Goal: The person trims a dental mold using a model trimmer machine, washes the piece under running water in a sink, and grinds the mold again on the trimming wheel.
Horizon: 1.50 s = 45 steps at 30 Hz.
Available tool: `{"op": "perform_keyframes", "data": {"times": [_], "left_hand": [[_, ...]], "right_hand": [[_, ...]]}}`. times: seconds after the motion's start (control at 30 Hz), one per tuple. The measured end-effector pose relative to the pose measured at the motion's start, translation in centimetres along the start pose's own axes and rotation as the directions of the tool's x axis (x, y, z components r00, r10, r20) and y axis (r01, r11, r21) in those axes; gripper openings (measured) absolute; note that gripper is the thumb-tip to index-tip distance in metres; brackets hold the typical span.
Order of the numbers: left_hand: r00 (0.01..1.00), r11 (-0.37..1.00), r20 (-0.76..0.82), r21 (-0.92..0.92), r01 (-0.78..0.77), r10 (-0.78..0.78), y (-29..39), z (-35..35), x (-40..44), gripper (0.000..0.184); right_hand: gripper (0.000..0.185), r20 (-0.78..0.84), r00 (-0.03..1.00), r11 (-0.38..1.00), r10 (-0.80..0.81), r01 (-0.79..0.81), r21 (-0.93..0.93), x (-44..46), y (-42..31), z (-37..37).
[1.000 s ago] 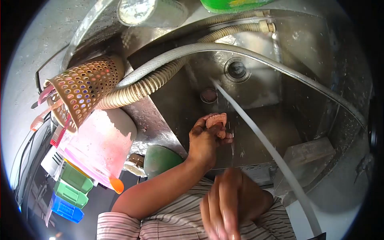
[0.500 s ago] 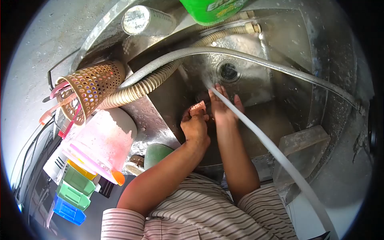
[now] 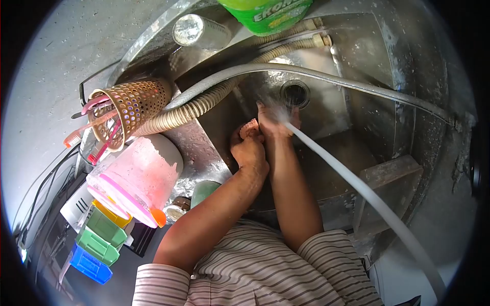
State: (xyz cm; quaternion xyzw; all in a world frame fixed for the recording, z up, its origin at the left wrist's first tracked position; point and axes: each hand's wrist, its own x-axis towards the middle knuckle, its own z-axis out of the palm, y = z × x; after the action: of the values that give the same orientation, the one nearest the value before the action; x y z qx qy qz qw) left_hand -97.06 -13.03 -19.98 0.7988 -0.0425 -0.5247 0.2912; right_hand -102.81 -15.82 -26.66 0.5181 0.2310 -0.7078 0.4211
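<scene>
My left hand (image 3: 248,150) is closed around a small pink ridged piece (image 3: 249,127) that resembles a dental mould, over the steel sink (image 3: 326,153). Just to its right, my right hand (image 3: 277,125) is held under a spray of water with nothing visible in it. Its fingers look apart, though the spray blurs part of them. The water comes from the end of a white spout (image 3: 352,176) reaching in from the lower right. Beyond the right hand lies the round drain (image 3: 295,95).
A grey hose (image 3: 357,87) arches over the sink above a ribbed drain hose (image 3: 199,108). Left stand a perforated holder (image 3: 138,104) with toothbrushes and a pink-smeared tub (image 3: 148,168). A white cylinder (image 3: 209,33) and green container (image 3: 270,15) sit at the back.
My right hand has turned and shifted slightly, and the spray now lands on it. My left hand still holds the pink piece. The whole view has shifted a little.
</scene>
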Motion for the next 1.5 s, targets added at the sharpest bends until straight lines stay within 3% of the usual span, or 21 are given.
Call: {"op": "perform_keyframes", "data": {"times": [0.07, 0.1, 0.17, 0.3, 0.43, 0.57, 0.73, 0.87, 1.0, 1.1, 1.13, 1.17, 1.2, 1.23, 1.27, 1.3, 1.33, 1.4, 1.43, 1.5], "left_hand": [[0.998, 0.999, 0.059, -0.03, -0.033, 0.035, 0.1, -0.1, 0.2, 0.025], [0.998, 0.999, 0.06, -0.029, -0.034, 0.035, 0.0, -0.2, 0.3, 0.025], [0.997, 0.999, 0.056, 0.011, -0.048, 0.047, -0.2, -0.3, 0.4, 0.025], [0.999, 0.999, 0.014, 0.026, -0.047, 0.046, 0.0, -0.3, 0.1, 0.024], [0.995, 0.987, 0.037, 0.13, -0.093, 0.089, 0.0, -0.4, 0.2, 0.021], [0.985, 0.975, 0.069, 0.148, -0.164, 0.155, 0.4, -0.1, 1.0, 0.019], [0.98, 0.975, 0.075, 0.114, -0.19, 0.183, 1.0, 0.6, 1.3, 0.015], [0.975, 0.973, 0.056, 0.077, -0.219, 0.215, 1.1, 1.0, 1.2, 0.014], [0.971, 0.974, 0.088, 0.031, -0.225, 0.221, 1.2, 1.2, 1.1, 0.013], [0.959, 0.967, 0.149, 0.043, -0.249, 0.241, 1.3, 2.3, 1.5, 0.015], [0.978, 0.974, 0.184, 0.183, -0.132, 0.098, 1.5, 2.9, 1.2, 0.017], [0.979, 0.948, 0.201, 0.319, -0.021, -0.046, 1.8, 3.8, 0.9, 0.02], [0.977, 0.95, 0.208, 0.311, -0.029, -0.038, 0.9, 4.6, 2.0, 0.02], [0.97, 0.965, 0.233, 0.264, 0.009, -0.073, -1.2, 5.3, 4.0, 0.02], [0.96, 0.975, 0.261, 0.218, 0.049, -0.106, -2.3, 5.7, 5.0, 0.021], [0.968, 0.917, 0.234, 0.4, -0.014, -0.087, -1.3, 6.0, 3.3, 0.021], [0.967, 0.917, 0.241, 0.399, -0.022, -0.082, -1.2, 5.8, 2.9, 0.021], [0.968, 0.922, 0.227, 0.386, 0.009, -0.105, -1.1, 5.2, 2.2, 0.018], [0.967, 0.92, 0.235, 0.391, -0.003, -0.097, -0.2, 4.8, 0.6, 0.018], [0.984, 0.94, 0.175, 0.329, -0.096, 0.039, 0.9, 3.9, -1.4, 0.02]], "right_hand": [[0.063, -0.059, 0.991, 0.992, -0.121, 0.118, -0.052, 1.1, 0.2, -0.4], [0.063, -0.058, 0.991, 0.992, -0.122, 0.119, -0.051, 1.7, 0.2, -0.9], [0.043, -0.157, 0.973, 0.984, -0.17, 0.161, -0.069, 2.8, 0.2, -2.2], [0.033, -0.226, 0.973, 0.996, -0.044, 0.06, 0.061, 5.0, -0.2, -4.9], [0.016, -0.362, 0.932, 0.937, 0.013, -0.137, -0.321, 7.7, 0.8, -9.0], [0.015, -0.386, 0.922, 0.883, 0.025, -0.202, -0.424, 12.1, 0.0, -13.6], [0.023, -0.237, 0.97, 0.936, 0.058, -0.135, -0.325, 10.8, -1.4, -10.7], [0.03, -0.014, 0.997, 0.972, 0.081, -0.082, -0.221, 9.9, -2.3, -9.5], [0.038, 0.327, 0.94, 0.983, 0.101, -0.044, -0.176, 7.5, -2.8, -10.0], [0.041, 0.408, 0.901, 0.96, 0.149, -0.034, -0.277, 2.5, -3.6, -5.8], [0.044, 0.172, 0.984, 0.923, 0.04, 0.029, -0.385, 1.6, -3.8, -4.3], [0.046, -0.056, 0.993, 0.865, -0.102, 0.061, -0.498, 0.6, -3.9, -2.8], [0.046, -0.043, 0.994, 0.864, -0.101, 0.066, -0.499, -0.5, -4.1, -2.1], [0.043, 0.12, 0.934, 0.576, -0.337, 0.306, -0.758, -2.0, -4.6, -2.1], [0.04, 0.347, 0.806, 0.166, -0.48, 0.472, -0.866, -2.8, -5.3, -1.9], [0.029, 0.564, 0.69, -0.086, -0.454, 0.596, -0.798, -1.5, -6.4, -3.4], [0.029, 0.568, 0.684, -0.084, -0.457, 0.603, -0.794, -1.8, -6.4, -3.3], [0.03, 0.656, 0.651, -0.394, -0.382, 0.528, -0.752, -2.5, -6.4, -3.3], [0.03, 0.658, 0.645, -0.386, -0.389, 0.534, -0.752, -2.3, -6.2, -3.3], [0.023, 0.489, 0.833, -0.054, -0.257, 0.493, -0.868, -1.7, -5.2, -2.9]]}}
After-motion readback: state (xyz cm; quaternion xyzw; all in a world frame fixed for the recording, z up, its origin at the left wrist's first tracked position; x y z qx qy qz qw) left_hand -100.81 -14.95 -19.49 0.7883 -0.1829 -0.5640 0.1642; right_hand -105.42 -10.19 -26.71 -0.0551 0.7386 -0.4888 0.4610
